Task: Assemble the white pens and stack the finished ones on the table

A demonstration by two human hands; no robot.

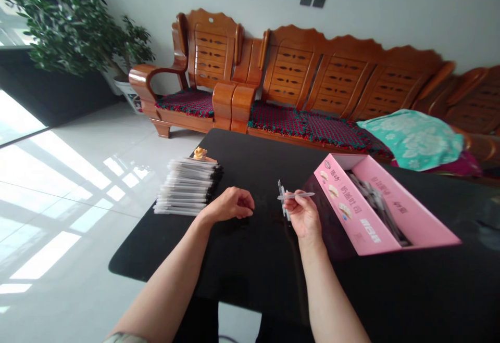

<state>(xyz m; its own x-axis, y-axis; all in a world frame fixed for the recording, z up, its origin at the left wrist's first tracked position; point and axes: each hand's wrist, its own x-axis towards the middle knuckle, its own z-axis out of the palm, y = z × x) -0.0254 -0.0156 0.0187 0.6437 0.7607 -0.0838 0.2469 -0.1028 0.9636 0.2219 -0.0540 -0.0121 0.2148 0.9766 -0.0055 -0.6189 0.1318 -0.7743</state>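
On the black table, my right hand [303, 215] pinches a translucent pen [297, 195] between thumb and fingers, holding it roughly level. A couple more slim pens [282, 197] lie on the tabletop just behind and beside those fingers. My left hand [234, 202] rests low over the table's middle, its fingers curled in, with nothing visible in them. To its left lies a neat stack of translucent pens [187, 187] with black ends pointing right. Right of my right hand stands a pink open box [351, 213] with several pens [377, 200] loose inside.
A small yellowish figurine [200, 153] sits behind the stack at the table's left edge. Beyond the black table [258, 270] runs a carved wooden sofa [324, 72] with a turquoise cloth [414, 137] on it. A potted plant [78, 25] stands at the far left.
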